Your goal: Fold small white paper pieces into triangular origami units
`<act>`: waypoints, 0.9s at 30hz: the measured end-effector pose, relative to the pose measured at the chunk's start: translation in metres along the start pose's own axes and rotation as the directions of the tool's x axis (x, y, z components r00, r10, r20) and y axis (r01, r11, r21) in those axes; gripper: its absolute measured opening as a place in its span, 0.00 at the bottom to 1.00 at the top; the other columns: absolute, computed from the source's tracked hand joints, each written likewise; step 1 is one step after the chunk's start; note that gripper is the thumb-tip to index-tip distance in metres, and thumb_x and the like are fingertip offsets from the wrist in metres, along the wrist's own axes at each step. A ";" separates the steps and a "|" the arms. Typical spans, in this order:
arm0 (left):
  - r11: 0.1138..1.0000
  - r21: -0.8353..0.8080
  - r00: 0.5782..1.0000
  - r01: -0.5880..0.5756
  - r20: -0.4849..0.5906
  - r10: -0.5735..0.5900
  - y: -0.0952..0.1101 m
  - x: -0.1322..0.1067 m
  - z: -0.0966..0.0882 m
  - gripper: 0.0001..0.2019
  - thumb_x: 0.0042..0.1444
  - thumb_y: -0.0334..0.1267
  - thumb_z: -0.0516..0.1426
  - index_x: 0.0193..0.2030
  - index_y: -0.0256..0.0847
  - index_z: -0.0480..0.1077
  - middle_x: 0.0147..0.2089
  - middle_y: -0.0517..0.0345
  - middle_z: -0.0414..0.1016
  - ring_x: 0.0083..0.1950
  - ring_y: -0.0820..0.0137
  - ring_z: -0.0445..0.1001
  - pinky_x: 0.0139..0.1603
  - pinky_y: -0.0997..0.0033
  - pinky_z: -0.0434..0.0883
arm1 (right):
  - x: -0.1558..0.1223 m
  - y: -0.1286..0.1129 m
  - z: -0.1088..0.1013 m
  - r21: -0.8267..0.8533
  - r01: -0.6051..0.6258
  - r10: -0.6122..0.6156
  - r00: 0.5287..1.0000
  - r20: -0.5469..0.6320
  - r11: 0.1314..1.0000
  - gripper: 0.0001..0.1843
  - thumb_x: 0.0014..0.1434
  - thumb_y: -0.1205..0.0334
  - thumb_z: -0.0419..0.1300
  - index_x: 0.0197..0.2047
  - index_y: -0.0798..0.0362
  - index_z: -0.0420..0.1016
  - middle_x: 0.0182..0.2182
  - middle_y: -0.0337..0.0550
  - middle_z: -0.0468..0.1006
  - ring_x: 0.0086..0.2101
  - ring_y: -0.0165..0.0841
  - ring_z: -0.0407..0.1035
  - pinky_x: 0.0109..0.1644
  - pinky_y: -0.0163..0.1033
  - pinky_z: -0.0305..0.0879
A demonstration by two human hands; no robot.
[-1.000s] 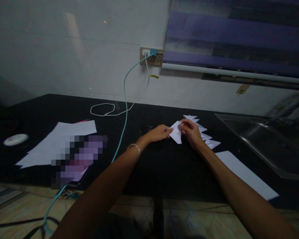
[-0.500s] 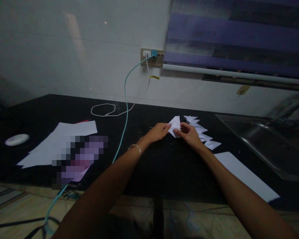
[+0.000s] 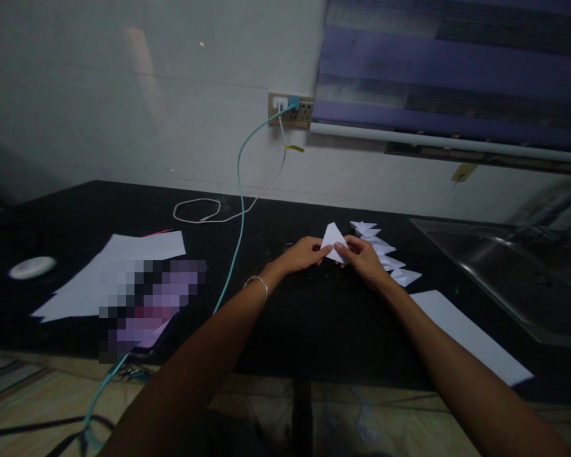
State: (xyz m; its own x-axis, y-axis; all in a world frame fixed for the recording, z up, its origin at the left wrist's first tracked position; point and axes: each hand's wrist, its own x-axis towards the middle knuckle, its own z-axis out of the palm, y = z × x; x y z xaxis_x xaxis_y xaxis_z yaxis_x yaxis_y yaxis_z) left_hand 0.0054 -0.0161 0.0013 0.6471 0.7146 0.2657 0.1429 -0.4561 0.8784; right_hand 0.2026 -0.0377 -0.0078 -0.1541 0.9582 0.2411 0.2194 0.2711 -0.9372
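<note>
Between my two hands is a small folded white paper (image 3: 332,237), its pointed tip turned toward the wall. My left hand (image 3: 305,252) pinches its left side, thumb on top near the lower edge. On the other side my right hand (image 3: 363,259) grips the lower right part, with the thumb laid over the paper. Some fingers of both hands are hidden beneath it. Just right of my right hand lies a row of several folded paper pieces (image 3: 380,245) with pointed ends. A plain white sheet (image 3: 471,333) rests partly under my right forearm.
White sheets (image 3: 124,251) lie at the left, beside a blurred purple item (image 3: 176,285) and a white oval object (image 3: 32,268). A teal cable (image 3: 239,235) crosses the black counter (image 3: 285,343) from the wall socket (image 3: 304,113). A metal sink (image 3: 528,279) is at the right.
The folded paper has been turned between my hands, so its point now faces the wall. My left thumb has shifted onto its lower part. Both arms stay nearly in place.
</note>
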 end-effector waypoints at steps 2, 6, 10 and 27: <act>0.994 -0.101 0.998 -0.028 -0.061 0.022 -0.004 0.002 0.000 0.13 0.59 0.46 0.55 0.39 0.36 0.67 0.29 0.60 0.67 0.25 0.77 0.63 0.25 0.76 0.58 | 0.000 0.000 -0.001 -0.027 0.014 -0.013 1.000 0.024 1.000 0.19 0.53 0.45 0.63 0.37 0.53 0.74 0.26 0.39 0.74 0.24 0.30 0.66 0.25 0.35 0.61; 0.978 -0.204 0.981 -0.053 -0.193 0.013 -0.010 0.007 -0.001 0.20 0.56 0.41 0.58 0.54 0.42 0.60 0.33 0.61 0.66 0.25 0.78 0.64 0.24 0.77 0.59 | -0.001 -0.003 -0.001 -0.076 0.037 -0.029 0.994 0.107 0.996 0.18 0.55 0.46 0.62 0.35 0.53 0.71 0.25 0.37 0.71 0.24 0.29 0.63 0.25 0.34 0.59; 0.982 -0.170 0.976 -0.086 -0.211 0.049 -0.013 0.009 -0.002 0.18 0.54 0.39 0.59 0.50 0.42 0.63 0.36 0.60 0.66 0.28 0.77 0.65 0.27 0.77 0.62 | -0.002 -0.006 -0.001 -0.169 0.098 -0.067 0.982 0.179 0.981 0.16 0.57 0.47 0.60 0.33 0.53 0.70 0.25 0.36 0.69 0.25 0.29 0.62 0.28 0.34 0.59; 0.999 0.030 0.993 -0.014 -0.119 0.018 -0.009 0.002 -0.008 0.11 0.47 0.38 0.60 0.35 0.39 0.63 0.30 0.64 0.62 0.30 0.75 0.60 0.30 0.75 0.57 | -0.003 -0.008 0.000 -0.226 0.082 -0.030 0.974 0.224 0.971 0.16 0.53 0.50 0.63 0.35 0.55 0.78 0.28 0.41 0.76 0.28 0.31 0.67 0.33 0.37 0.61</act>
State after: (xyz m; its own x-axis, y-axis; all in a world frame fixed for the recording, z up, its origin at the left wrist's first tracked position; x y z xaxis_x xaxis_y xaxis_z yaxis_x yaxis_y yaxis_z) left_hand -0.0006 -0.0063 -0.0024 0.5557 0.7645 0.3266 0.1563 -0.4819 0.8622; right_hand 0.2009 -0.0427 -0.0014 -0.3726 0.9046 0.2069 0.4179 0.3626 -0.8330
